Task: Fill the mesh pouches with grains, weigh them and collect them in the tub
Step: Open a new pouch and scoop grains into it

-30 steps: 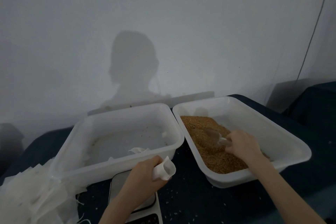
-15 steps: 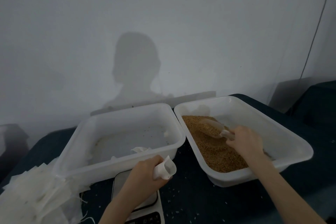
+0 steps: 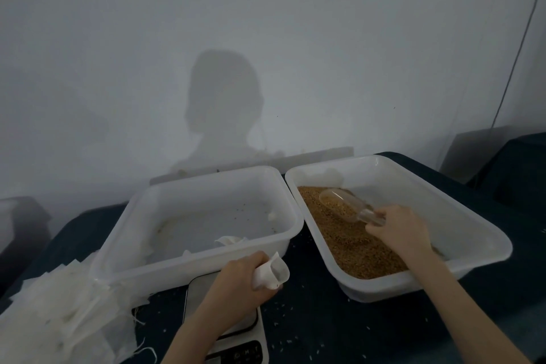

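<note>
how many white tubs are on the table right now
2. The left tub sits behind the scale, almost empty apart from scraps. The right tub holds grain, where the right hand holds a scoop. None seems hidden.

Clear plastic scoop (image 3: 348,207); white matt plastic tubs (image 3: 204,257); mesh pouch (image 3: 271,273).
</note>
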